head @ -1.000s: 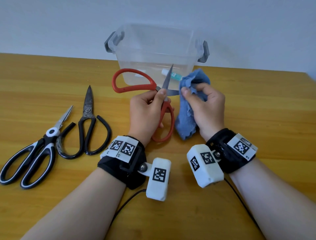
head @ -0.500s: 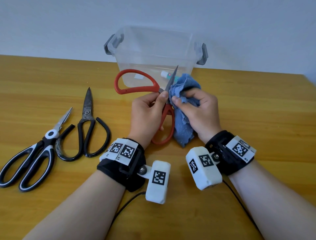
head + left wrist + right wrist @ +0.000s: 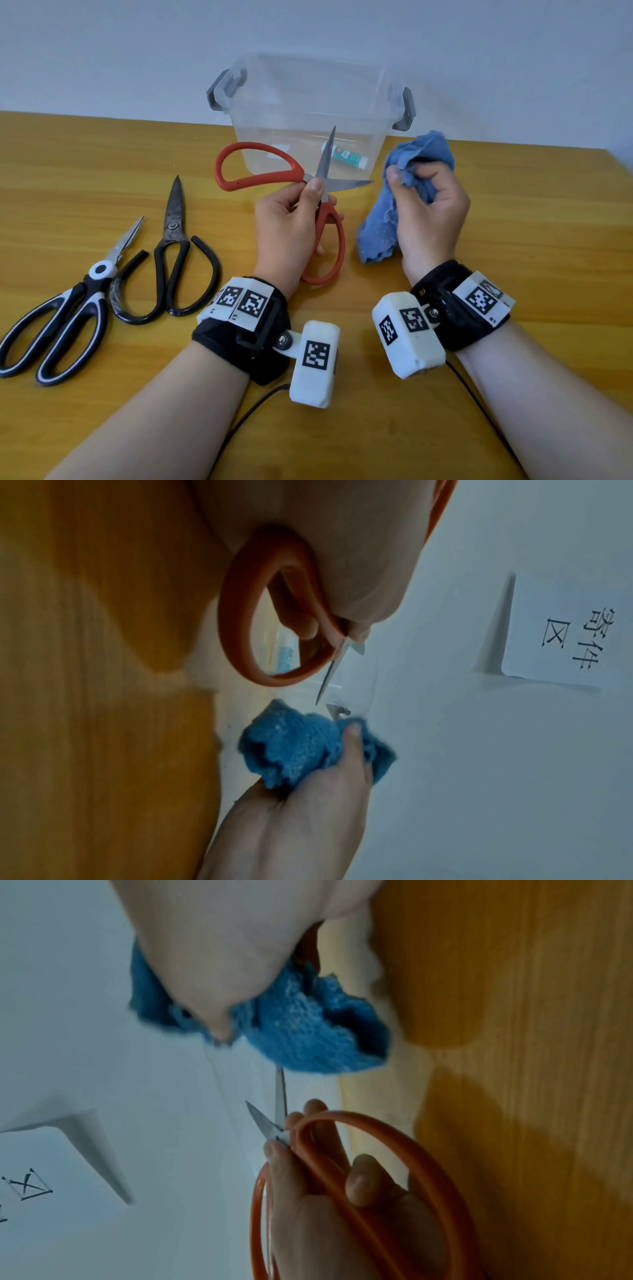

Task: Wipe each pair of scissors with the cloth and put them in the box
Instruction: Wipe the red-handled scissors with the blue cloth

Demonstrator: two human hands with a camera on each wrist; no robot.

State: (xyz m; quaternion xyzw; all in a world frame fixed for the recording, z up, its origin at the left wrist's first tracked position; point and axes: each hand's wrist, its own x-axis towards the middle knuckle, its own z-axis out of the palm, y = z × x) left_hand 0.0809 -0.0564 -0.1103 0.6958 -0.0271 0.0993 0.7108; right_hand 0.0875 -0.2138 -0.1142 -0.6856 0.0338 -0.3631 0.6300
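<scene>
My left hand (image 3: pixel 294 219) grips the red-handled scissors (image 3: pixel 253 164) near the pivot, blades spread apart, one pointing up and one pointing right. In the wrist views the red scissors (image 3: pixel 240 631) (image 3: pixel 342 1150) show the same spread blades. My right hand (image 3: pixel 428 205) holds the bunched blue cloth (image 3: pixel 380 219), just right of the blade tip and apart from it. The cloth (image 3: pixel 294 745) (image 3: pixel 301 1026) sits a short gap from the blade tip. The clear plastic box (image 3: pixel 308 102) with grey latches stands behind the hands.
Black-and-white scissors (image 3: pixel 65 308) and all-black scissors (image 3: pixel 171 246) lie on the wooden table (image 3: pixel 513 240) at the left. A small teal-labelled tube (image 3: pixel 346 156) lies inside the box. A wall runs behind the table.
My right hand has drawn the cloth off the blade and away to the right. The left hand keeps its hold on the red scissors, blades still spread.
</scene>
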